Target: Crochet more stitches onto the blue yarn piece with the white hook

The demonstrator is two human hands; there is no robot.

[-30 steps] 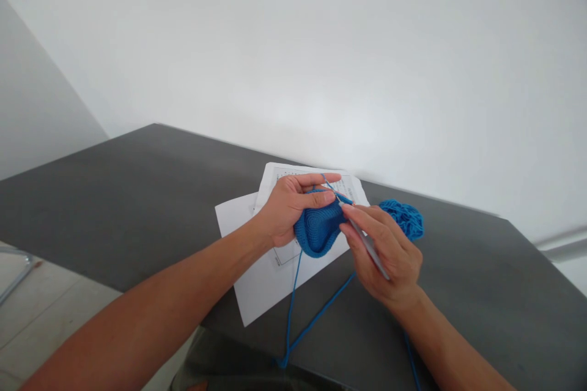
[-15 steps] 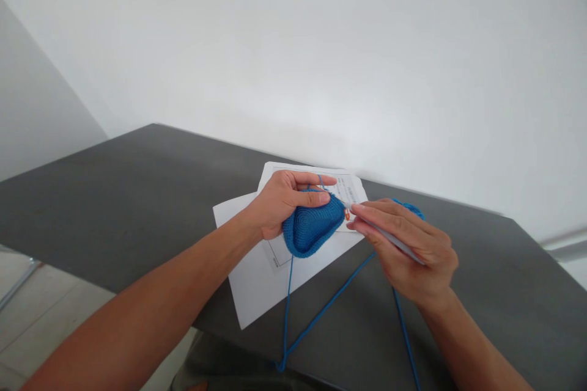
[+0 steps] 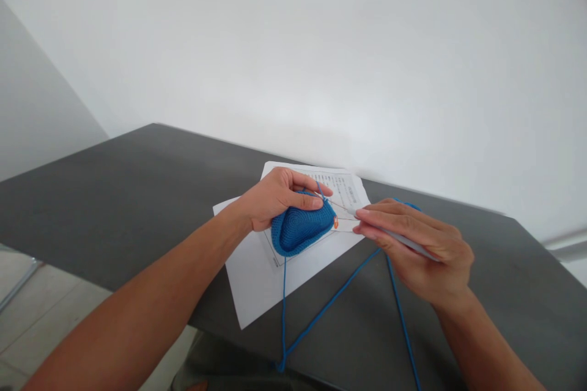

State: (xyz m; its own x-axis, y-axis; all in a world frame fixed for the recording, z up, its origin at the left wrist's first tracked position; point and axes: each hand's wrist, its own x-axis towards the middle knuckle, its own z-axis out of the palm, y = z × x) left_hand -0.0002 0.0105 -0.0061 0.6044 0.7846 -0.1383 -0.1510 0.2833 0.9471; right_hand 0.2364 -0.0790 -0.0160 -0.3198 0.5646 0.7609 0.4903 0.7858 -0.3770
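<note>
My left hand [image 3: 270, 198] is closed around a blue crocheted piece [image 3: 300, 229], thumb pressed on its top edge, holding it just above the printed paper sheets [image 3: 257, 275]. A small orange marker [image 3: 335, 224] hangs at the piece's right edge. My right hand [image 3: 422, 250] is closed on a slim grey crochet hook [image 3: 394, 237], its tip pointing left toward the piece with a short gap between them. Blue yarn [image 3: 330, 302] runs from the piece down over the table's front edge and back up toward my right hand. The yarn ball is mostly hidden behind my right hand.
A dark grey table [image 3: 114, 208] carries everything and stands against a white wall [image 3: 321, 43]. Its front edge runs diagonally below my forearms, with light floor tiles [image 3: 32, 311] beyond at the lower left.
My right hand has drawn the hook out to the right, away from the crocheted piece. My left hand has shifted the piece slightly left and lower toward the paper.
</note>
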